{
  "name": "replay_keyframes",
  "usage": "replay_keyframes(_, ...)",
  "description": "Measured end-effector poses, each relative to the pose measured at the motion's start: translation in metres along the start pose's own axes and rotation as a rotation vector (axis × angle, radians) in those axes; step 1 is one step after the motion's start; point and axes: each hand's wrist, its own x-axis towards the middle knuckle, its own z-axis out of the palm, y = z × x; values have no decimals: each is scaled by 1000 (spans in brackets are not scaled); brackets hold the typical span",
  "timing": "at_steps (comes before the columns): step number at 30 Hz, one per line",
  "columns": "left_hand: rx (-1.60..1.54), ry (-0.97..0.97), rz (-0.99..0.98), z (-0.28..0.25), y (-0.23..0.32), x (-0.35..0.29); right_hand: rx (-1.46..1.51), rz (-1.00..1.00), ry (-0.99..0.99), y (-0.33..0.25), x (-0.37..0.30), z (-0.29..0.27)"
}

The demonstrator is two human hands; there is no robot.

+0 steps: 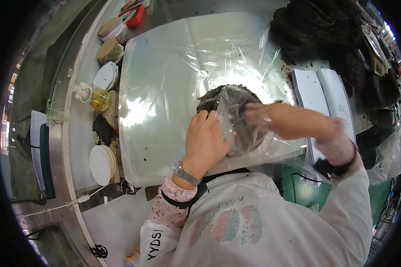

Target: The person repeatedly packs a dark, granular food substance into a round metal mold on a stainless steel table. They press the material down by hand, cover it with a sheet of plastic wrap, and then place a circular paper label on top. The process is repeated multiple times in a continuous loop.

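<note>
A dark, rough-textured round cake of pressed leaf-like material (pixel 205 101) lies in front of me, partly covered by a crinkled clear plastic bag (pixel 229 104). My left hand (pixel 206 141) is at its left side, fingers bent over the cake and closed on the film, with the thumb lying toward the middle. Over the right side of the cake, my right hand (pixel 260 118) is smeared by motion. Its fingers are against the film, but their grip cannot be made out. Underneath is a broad stack of clear plastic sheets or bags (pixel 160 80).
Dark piles of similar round cakes (pixel 316 26) stand at the far right. Beside them lies an open paper pad (pixel 314 93). Along the left ledge are a jar of yellow liquid (pixel 100 99), white discs (pixel 101 164), a black flat object (pixel 104 129) and a red box (pixel 136 17).
</note>
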Motion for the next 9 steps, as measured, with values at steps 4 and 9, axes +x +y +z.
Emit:
replay_keyframes(4, 173, -83, 65, 12, -9, 3, 424, 385, 10, -106, -90, -53)
replay_keyframes(9, 267, -283, 84, 1, -1, 18, -250, 472, 72, -82, -98, 108)
